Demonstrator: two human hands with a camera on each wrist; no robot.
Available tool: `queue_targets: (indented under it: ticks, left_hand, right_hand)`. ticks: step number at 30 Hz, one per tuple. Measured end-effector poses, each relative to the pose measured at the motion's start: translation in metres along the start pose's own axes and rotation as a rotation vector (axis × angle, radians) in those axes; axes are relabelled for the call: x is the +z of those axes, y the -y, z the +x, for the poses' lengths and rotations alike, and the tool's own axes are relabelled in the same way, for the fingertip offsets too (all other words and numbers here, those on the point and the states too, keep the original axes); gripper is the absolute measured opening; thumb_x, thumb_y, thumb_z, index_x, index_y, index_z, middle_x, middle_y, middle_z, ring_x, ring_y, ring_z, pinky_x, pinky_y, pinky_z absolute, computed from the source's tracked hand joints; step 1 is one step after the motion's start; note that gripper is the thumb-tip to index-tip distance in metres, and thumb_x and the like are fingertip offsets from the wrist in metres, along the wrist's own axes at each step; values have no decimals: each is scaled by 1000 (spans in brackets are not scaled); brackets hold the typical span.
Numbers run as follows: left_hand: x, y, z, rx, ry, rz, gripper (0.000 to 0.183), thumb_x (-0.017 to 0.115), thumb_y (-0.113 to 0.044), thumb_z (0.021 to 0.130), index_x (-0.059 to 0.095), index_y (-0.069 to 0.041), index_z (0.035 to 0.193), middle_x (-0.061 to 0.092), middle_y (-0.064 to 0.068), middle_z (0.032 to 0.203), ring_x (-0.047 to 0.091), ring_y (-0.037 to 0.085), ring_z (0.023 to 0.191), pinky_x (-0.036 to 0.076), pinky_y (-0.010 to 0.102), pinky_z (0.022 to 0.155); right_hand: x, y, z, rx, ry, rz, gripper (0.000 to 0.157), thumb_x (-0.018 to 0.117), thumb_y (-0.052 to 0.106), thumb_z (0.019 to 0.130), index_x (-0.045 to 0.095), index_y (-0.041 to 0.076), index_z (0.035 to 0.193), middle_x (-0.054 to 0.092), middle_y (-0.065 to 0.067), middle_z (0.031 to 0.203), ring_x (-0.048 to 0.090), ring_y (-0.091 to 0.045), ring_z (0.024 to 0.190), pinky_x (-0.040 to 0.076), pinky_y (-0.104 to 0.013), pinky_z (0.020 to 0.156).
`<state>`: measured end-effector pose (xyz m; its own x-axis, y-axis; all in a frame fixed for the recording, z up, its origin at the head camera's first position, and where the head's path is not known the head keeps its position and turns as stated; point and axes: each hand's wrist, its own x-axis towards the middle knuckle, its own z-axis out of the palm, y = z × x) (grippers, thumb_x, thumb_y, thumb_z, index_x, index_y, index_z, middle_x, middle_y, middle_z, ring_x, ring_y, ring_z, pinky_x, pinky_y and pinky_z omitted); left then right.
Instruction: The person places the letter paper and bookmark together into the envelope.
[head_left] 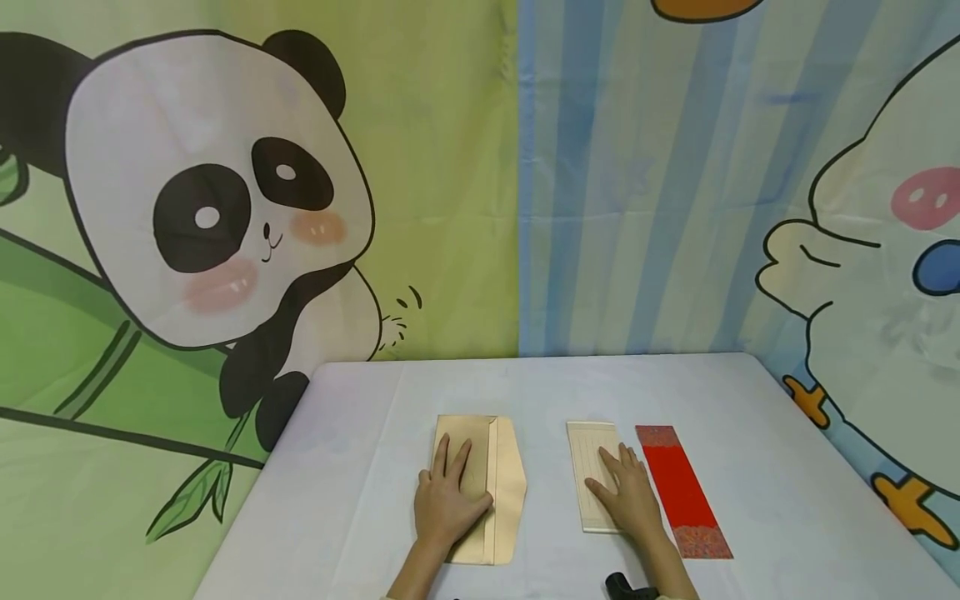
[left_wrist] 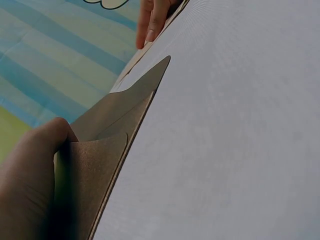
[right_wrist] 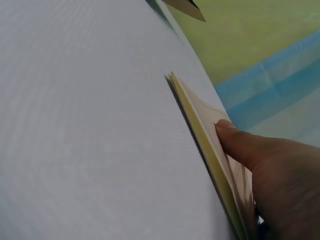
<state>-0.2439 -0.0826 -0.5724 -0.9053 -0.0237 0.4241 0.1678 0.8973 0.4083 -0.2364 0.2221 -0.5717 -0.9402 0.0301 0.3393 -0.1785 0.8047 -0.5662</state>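
A tan paper envelope [head_left: 472, 546] lies on the table with its flap [head_left: 511, 492] unfolded to the right. My left hand [head_left: 446, 504] rests on it, fingers spread and fairly straight, thumb near the flap's fold. In the left wrist view the envelope [left_wrist: 100, 185] has its flap lifted a little at the edge. On a cream, lined folded paper [head_left: 591, 450] rests my right hand [head_left: 628, 492], its fingers spread. The right wrist view shows the thumb lying on top of that folded paper [right_wrist: 202, 112], whose layers stand slightly apart at the edge.
A red strip [head_left: 678, 479] with patterned ends lies just right of my right hand. The white table [head_left: 375, 467] runs back to a cartoon-printed curtain [head_left: 450, 167]. A black object [head_left: 626, 588] sits at my right wrist.
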Motion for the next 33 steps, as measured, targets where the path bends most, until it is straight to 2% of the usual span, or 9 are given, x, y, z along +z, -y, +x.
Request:
queue_targets:
  ticks: [4, 10, 12, 17, 21, 27, 30, 33]
  left_hand:
    - [0, 0, 0, -7, 1, -12, 85, 64, -48, 55, 45, -34, 137, 25, 0, 150, 34, 18, 64, 28, 25, 51]
    - [-1, 0, 0, -11, 10, 2, 86, 64, -49, 55, 45, -33, 137, 25, 0, 150, 34, 18, 64, 28, 25, 51]
    - [-1, 0, 0, -8, 7, 4, 86, 64, -50, 55, 45, -33, 137, 25, 0, 150, 34, 19, 64, 28, 26, 52]
    - [-1, 0, -1, -3, 7, 1, 86, 64, -50, 55, 45, -32, 137, 26, 1, 150, 34, 19, 65, 29, 26, 53]
    - [0, 0, -1, 1, 8, 10, 86, 64, -50, 55, 45, -33, 137, 25, 1, 150, 34, 19, 65, 29, 27, 54]
    - [1, 0, -2, -3, 16, 12, 86, 64, -51, 56, 44, -32, 138, 24, 1, 150, 34, 19, 64, 28, 26, 54]
    - [1, 0, -3, -7, 19, 12, 86, 64, -52, 56, 44, -32, 138, 24, 1, 151, 33, 18, 64, 28, 26, 54]
    - [1, 0, -3, -10, 16, 10, 86, 64, -52, 56, 44, -32, 138, 23, 1, 151, 33, 19, 65, 28, 26, 54]
  right_hand:
    - [0, 1, -1, -2, -30, 39, 59, 75, 24, 75, 55, 2, 126, 36, -33, 135, 30, -49, 125, 20, -60, 100]
    - [-2, 4, 1, -53, -115, 120, 61, 76, 2, 68, 56, 3, 125, 38, -31, 135, 44, -52, 112, 37, -62, 84]
    - [-2, 4, 2, -55, -134, 134, 61, 75, -2, 67, 57, 4, 125, 41, -31, 133, 46, -51, 109, 39, -62, 82]
    - [-2, 3, 1, 29, -122, 187, 55, 71, -4, 68, 62, 9, 121, 49, -29, 125, 46, -48, 111, 38, -63, 84]
    - [-4, 4, 0, 115, -89, 256, 46, 65, -4, 74, 66, 14, 116, 53, -24, 121, 45, -44, 115, 36, -61, 88]
    - [-9, 3, -1, 227, -29, 416, 38, 67, 7, 80, 65, 12, 118, 52, -24, 127, 44, -38, 120, 38, -48, 95]
    - [-11, 5, 0, 272, 5, 520, 44, 72, 15, 79, 63, 11, 121, 53, -22, 126, 53, -32, 111, 48, -37, 83]
    - [-10, 9, 1, 306, 41, 619, 53, 74, 18, 76, 58, 11, 126, 56, -20, 122, 61, -20, 96, 50, -24, 70]
